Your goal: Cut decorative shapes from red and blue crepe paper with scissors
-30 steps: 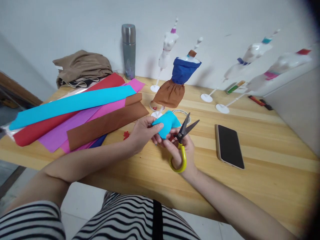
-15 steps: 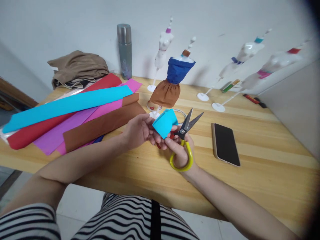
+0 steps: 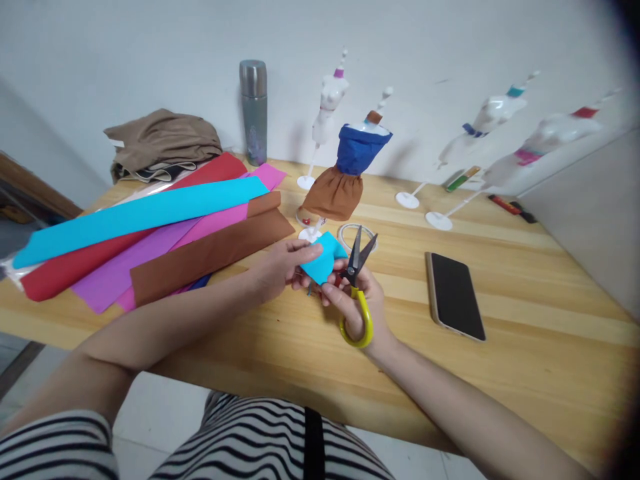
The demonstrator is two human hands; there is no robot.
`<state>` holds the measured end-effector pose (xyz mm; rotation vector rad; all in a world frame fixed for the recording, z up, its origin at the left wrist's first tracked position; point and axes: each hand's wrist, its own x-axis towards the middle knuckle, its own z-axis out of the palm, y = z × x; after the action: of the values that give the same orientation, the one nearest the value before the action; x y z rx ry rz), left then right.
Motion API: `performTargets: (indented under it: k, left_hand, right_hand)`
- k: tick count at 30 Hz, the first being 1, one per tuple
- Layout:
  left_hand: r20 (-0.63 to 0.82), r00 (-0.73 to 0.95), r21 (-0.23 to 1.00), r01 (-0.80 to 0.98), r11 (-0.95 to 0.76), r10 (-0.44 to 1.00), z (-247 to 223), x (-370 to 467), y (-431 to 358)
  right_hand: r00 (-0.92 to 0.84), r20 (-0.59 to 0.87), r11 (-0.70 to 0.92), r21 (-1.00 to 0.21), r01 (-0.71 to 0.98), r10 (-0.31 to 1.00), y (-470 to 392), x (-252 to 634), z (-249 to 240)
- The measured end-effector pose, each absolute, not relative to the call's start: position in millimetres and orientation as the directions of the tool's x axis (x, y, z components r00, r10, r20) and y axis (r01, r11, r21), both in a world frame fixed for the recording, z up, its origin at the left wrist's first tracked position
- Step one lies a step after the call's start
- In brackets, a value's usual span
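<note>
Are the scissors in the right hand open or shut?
Open: the two dark blades of the scissors stand apart at the tips, in a narrow V, above the yellow handle in the right hand.

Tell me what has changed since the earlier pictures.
Since half a second ago, the left hand has closed its thumb onto the turquoise piece, and the scissors in the right hand have swung leftward, blades still open. Phone and dressed mannequin stayed put.

Wooden table (image 3: 400, 393) under 1 phone (image 3: 456, 295).
</note>
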<state>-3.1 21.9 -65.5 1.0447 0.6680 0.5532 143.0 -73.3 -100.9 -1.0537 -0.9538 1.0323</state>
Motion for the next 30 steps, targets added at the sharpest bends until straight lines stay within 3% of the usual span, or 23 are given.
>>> performTargets:
  k: [5, 13, 19, 30]
  left_hand:
    - [-0.175, 0.561, 0.952, -0.114, 0.285, 0.809, -56.2, -5.2, 14.6]
    - [-0.107, 0.557, 0.956, -0.171, 0.240, 0.824, -34.5, -13.0, 22.0]
    - [-0.099, 0.542, 0.958, -0.175, 0.227, 0.835, -31.7, -16.5, 26.5]
    - [-0.086, 0.554, 0.958, -0.182, 0.222, 0.828, -33.0, -17.3, 28.5]
  right_hand:
    - [0.166, 0.125, 0.154, -0.973, -0.175, 0.978, -78.0, 144.4, -100.4]
    - [-0.030, 0.075, 0.068, -0.981, -0.182, 0.997, -83.3, 150.8, -98.8]
    - [-0.031, -0.004, -0.007, -0.992, -0.123, 1.000, -82.2, 153.9, -104.4]
    - [-0.032, -0.010, -0.014, -0.992, -0.123, 0.999, -80.6, 154.3, -102.8]
